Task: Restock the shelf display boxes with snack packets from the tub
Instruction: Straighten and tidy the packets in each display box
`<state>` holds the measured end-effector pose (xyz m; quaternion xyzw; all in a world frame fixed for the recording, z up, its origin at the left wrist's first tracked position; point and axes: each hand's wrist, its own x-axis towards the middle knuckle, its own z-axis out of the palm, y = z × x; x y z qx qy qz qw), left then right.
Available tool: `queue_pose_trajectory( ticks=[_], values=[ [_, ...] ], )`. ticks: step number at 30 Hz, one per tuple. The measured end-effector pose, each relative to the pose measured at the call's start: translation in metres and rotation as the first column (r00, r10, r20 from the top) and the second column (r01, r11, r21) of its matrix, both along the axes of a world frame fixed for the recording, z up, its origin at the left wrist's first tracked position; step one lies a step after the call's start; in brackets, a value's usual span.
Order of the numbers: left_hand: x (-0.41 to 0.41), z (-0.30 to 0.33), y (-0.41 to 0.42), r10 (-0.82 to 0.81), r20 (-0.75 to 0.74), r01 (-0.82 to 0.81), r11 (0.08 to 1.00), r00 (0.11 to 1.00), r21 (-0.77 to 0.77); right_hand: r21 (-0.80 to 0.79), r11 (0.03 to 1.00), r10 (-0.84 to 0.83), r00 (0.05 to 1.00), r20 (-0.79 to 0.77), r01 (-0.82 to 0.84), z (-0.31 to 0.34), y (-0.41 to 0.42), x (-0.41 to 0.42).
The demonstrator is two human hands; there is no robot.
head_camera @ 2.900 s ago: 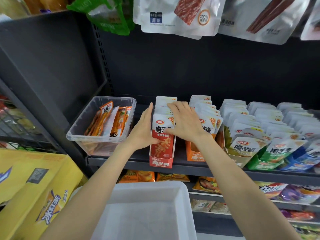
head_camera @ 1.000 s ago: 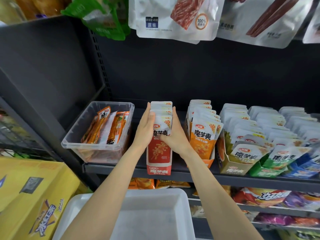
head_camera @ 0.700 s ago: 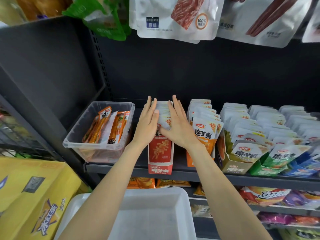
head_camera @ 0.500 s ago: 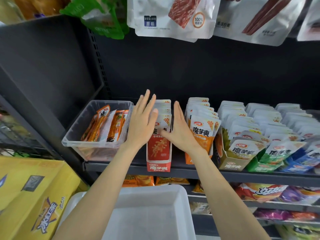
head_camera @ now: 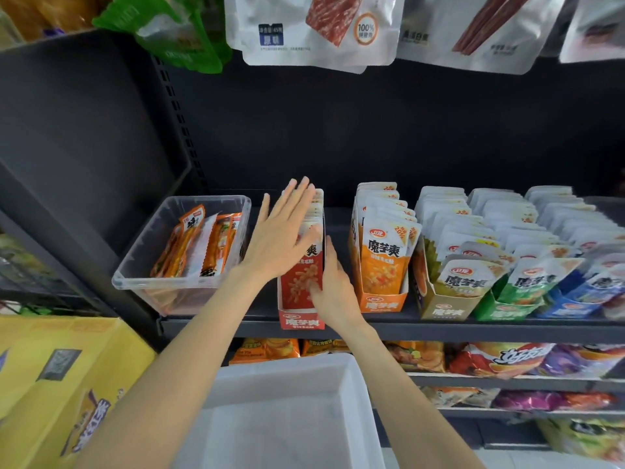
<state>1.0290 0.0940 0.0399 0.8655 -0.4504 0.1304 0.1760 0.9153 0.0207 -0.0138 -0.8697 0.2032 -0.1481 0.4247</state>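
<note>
While the left hand (head_camera: 282,236) lies flat with straight fingers over the packets (head_camera: 313,214), hiding most, the right hand (head_camera: 333,286) grips the red display box (head_camera: 301,321); its fingertips are hidden. The clear tub (head_camera: 162,282) sits left of both hands.

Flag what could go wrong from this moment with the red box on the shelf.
The red display box overhangs the shelf edge; a pull from the right hand at its side might tip it off. The left hand lies flat over the packets, so pressing could crumple them.
</note>
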Motion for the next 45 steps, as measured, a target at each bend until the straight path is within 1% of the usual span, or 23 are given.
queue_pose_trajectory(
  ticks=[1,2,3,4,5,8,12,16,19,21,23,25,29,33,36,40,45],
  values=[
    [-0.006,-0.002,0.002,-0.010,-0.143,-0.012,0.988,0.990,-0.151,-0.031,0.999,-0.025,1.000,0.000,0.025,0.000,0.000,0.000],
    [-0.015,-0.002,0.005,-0.033,-0.330,-0.069,0.954,0.943,-0.293,-0.067,0.997,-0.047,0.999,-0.003,0.047,0.000,0.000,0.000],
    [-0.022,-0.003,0.009,-0.066,-0.508,-0.147,0.918,0.859,-0.369,-0.101,0.993,-0.061,0.998,-0.009,0.060,0.000,-0.001,0.000],
    [-0.028,-0.005,0.013,-0.088,-0.624,-0.194,0.909,0.776,-0.369,-0.130,0.989,-0.067,0.998,-0.021,0.064,0.000,-0.001,0.000],
    [-0.032,-0.006,0.018,-0.096,-0.668,-0.188,0.921,0.738,-0.340,-0.156,0.986,-0.070,0.996,-0.050,0.062,0.001,-0.002,0.001],
    [-0.036,-0.011,0.028,-0.142,-0.656,-0.079,0.952,0.742,-0.295,-0.267,0.962,-0.103,0.976,-0.193,0.049,0.008,-0.003,0.005],
    [-0.030,-0.022,0.033,-0.043,-0.661,-0.121,0.972,0.749,-0.200,-0.433,0.899,-0.194,0.949,-0.247,0.072,0.017,-0.001,0.012],
    [-0.031,-0.031,0.032,0.032,-0.628,-0.186,0.966,0.778,-0.181,-0.476,0.874,-0.242,0.939,-0.243,0.102,0.022,0.002,0.018],
    [-0.035,-0.030,0.027,0.089,-0.579,-0.248,0.947,0.810,-0.202,-0.449,0.887,-0.232,0.945,-0.231,0.108,0.022,0.001,0.016],
    [-0.036,-0.027,0.022,0.104,-0.603,-0.277,0.939,0.791,-0.201,-0.402,0.909,-0.206,0.958,-0.200,0.112,0.021,0.001,0.014],
    [-0.037,-0.025,0.019,0.080,-0.638,-0.275,0.938,0.766,-0.212,-0.364,0.925,-0.180,0.971,-0.155,0.114,0.021,0.001,0.011],
    [-0.038,-0.024,0.017,0.059,-0.641,-0.257,0.941,0.765,-0.221,-0.355,0.928,-0.169,0.977,-0.131,0.113,0.021,0.001,0.010],
    [-0.039,-0.025,0.016,0.070,-0.624,-0.251,0.946,0.778,-0.206,-0.376,0.916,-0.195,0.974,-0.114,0.140,0.018,0.001,0.010],
    [-0.036,-0.027,0.019,0.064,-0.643,-0.252,0.946,0.763,-0.205,-0.369,0.919,-0.191,0.976,-0.108,0.139,0.015,0.002,0.012],
    [-0.032,-0.026,0.021,0.034,-0.675,-0.238,0.948,0.737,-0.213,-0.321,0.941,-0.144,0.986,-0.082,0.111,0.014,-0.001,0.011],
    [-0.026,-0.021,0.023,0.004,-0.708,-0.252,0.936,0.706,-0.246,-0.201,0.978,-0.057,0.998,-0.035,0.049,0.010,-0.006,0.014],
    [-0.025,-0.020,0.023,0.023,-0.704,-0.253,0.941,0.710,-0.224,-0.133,0.991,-0.001,1.000,-0.001,0.001,0.009,-0.010,0.015]
  ],
)
